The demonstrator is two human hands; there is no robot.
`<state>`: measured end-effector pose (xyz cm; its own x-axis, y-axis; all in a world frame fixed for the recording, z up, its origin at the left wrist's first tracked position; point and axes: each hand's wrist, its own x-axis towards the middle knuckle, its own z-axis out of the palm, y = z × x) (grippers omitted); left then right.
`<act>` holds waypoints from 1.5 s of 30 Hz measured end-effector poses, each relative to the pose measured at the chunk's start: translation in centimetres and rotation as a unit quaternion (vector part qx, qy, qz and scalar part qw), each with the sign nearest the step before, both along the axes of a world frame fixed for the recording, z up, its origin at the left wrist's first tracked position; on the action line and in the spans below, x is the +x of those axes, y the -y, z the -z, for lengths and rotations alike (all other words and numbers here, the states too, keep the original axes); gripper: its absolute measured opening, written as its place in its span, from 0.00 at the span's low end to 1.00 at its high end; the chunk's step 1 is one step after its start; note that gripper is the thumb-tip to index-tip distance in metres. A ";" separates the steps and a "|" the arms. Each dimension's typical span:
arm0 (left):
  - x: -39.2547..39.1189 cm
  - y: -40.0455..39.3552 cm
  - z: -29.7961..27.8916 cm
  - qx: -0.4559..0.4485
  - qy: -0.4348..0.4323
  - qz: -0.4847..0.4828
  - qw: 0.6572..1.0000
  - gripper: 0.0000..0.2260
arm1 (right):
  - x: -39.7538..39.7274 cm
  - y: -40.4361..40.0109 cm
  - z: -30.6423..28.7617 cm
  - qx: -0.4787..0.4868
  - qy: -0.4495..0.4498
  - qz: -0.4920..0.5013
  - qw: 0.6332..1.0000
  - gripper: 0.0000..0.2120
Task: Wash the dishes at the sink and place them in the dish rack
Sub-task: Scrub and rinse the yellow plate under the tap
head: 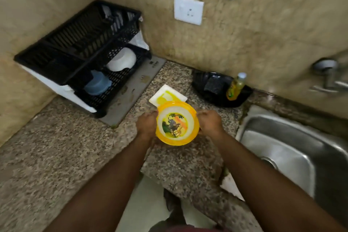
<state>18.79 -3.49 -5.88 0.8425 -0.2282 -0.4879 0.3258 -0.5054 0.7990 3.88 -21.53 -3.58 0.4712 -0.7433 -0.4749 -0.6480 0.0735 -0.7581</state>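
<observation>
Forearms — both reach forward from the bottom edge over the speckled stone counter (pixel 56 147), converging on one item.

Left hand (pixel 146 125): grips the left rim of the yellow plate (pixel 177 123), fingers curled under its edge.

Right hand (pixel 210 122): grips the right rim, fingers curled likewise.

Yellow plate: held level between the two hands above the counter, printed face up, between the dish rack (pixel 79 58) and the sink (pixel 293 149).

White tray (pixel 167 95): lies on the counter just behind the plate, yellow-stained, apparently unwashed.

Dish rack: holds a white bowl (pixel 122 59) and a blue bowl (pixel 98 84), both upturned — part of the work looks done.

Remaining, by judgement: racking or washing the plate, then the tray. Whether the plate is wet cannot be told.
</observation>
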 end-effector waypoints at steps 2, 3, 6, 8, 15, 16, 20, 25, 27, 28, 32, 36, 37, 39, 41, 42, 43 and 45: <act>-2.7 3.9 -0.3 -0.034 -0.014 0.038 0.999 0.25 | -4.1 3.2 -0.9 -0.007 0.009 0.034 0.999 0.10; -4.5 6.3 -0.9 -0.056 -0.033 0.054 0.996 0.23 | -6.4 5.0 -1.2 -0.017 0.008 0.040 0.999 0.09; -10.2 12.4 -2.5 -0.078 -0.070 0.124 0.987 0.19 | -13.2 10.9 0.0 -0.059 0.016 0.056 0.997 0.09; -13.9 15.5 -4.8 -0.061 -0.050 0.164 0.983 0.19 | -17.1 13.5 -0.5 -0.061 0.023 0.082 0.994 0.09; -24.0 24.8 -7.0 -0.104 -0.016 0.183 0.978 0.14 | -27.4 19.7 -4.7 -0.080 0.054 0.165 0.982 0.11; -25.1 25.8 -7.1 -0.111 -0.018 0.178 0.978 0.14 | -28.5 20.8 -4.6 -0.099 0.062 0.187 0.975 0.12; -28.8 28.9 -7.9 -0.110 -0.020 0.160 0.981 0.14 | -31.7 23.7 -7.9 -0.218 0.040 0.298 0.928 0.21; -31.2 31.3 -8.0 -0.120 0.007 0.153 0.981 0.16 | -32.7 27.0 -10.0 -0.283 -0.051 0.326 0.900 0.28; -31.5 31.7 -7.9 -0.114 0.015 0.152 0.982 0.17 | -32.5 27.7 -10.4 -0.298 -0.051 0.312 0.901 0.23; -31.7 31.8 -8.1 -0.112 0.017 0.153 0.982 0.17 | -32.5 27.9 -10.7 -0.302 -0.047 0.303 0.903 0.21; -31.7 32.0 -8.6 -0.127 0.033 0.153 0.980 0.17 | -32.5 28.8 -10.0 -0.249 0.005 0.314 0.916 0.20; -31.4 31.6 -9.2 -0.143 0.026 0.146 0.979 0.14 | -32.9 31.8 -5.6 -0.091 0.140 0.345 0.923 0.23; -31.3 31.5 -9.1 -0.147 0.024 0.144 0.978 0.14 | -32.8 31.1 -6.7 -0.049 0.194 0.356 0.913 0.17; -31.2 31.2 -9.3 -0.158 0.026 0.141 0.977 0.15 | -32.4 28.9 -9.4 0.033 0.270 0.391 0.879 0.12; -31.2 31.0 -9.6 -0.157 0.031 0.142 0.977 0.15 | -32.0 28.1 -9.5 0.072 0.279 0.387 0.876 0.15; -31.2 30.9 -9.7 -0.158 0.037 0.144 0.976 0.15 | -32.0 27.7 -9.4 0.050 0.247 0.371 0.894 0.17; -31.1 30.9 -9.8 -0.157 0.042 0.145 0.976 0.14 | -32.0 27.2 -9.0 0.007 0.190 0.344 0.920 0.18; -31.1 30.7 -9.7 -0.157 0.057 0.140 0.976 0.15 | -31.8 25.4 -8.1 -0.056 0.116 0.259 0.957 0.17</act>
<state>-12.27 -34.22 3.85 0.7704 -0.5806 -0.2635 0.1092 -0.2871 0.9517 -27.89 -46.91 4.57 0.1091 -0.9456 -0.3066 -0.3600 0.2499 -0.8988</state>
